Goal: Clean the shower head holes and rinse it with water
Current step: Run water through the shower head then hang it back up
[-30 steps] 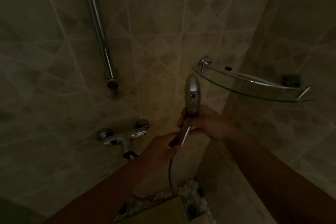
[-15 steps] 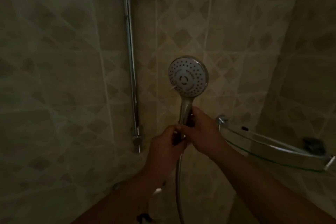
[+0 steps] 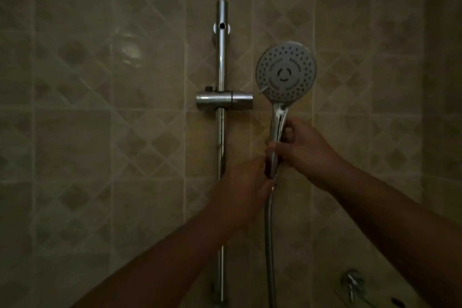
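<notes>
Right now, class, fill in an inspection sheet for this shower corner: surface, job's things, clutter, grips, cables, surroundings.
Surface: tiled wall, dim light.
Job's things: shower head upright, holes facing the camera, no water seen.
Clutter: nothing seen.
Grips: right hand around the handle; left hand at the handle's base.
Cables: hose hanging down.
Surroundings: rail with empty holder; tap at lower right.

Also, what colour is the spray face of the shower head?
Light grey, dotted with dark holes, on the shower head; chrome handle. Head view shows it, dimly lit.
</notes>
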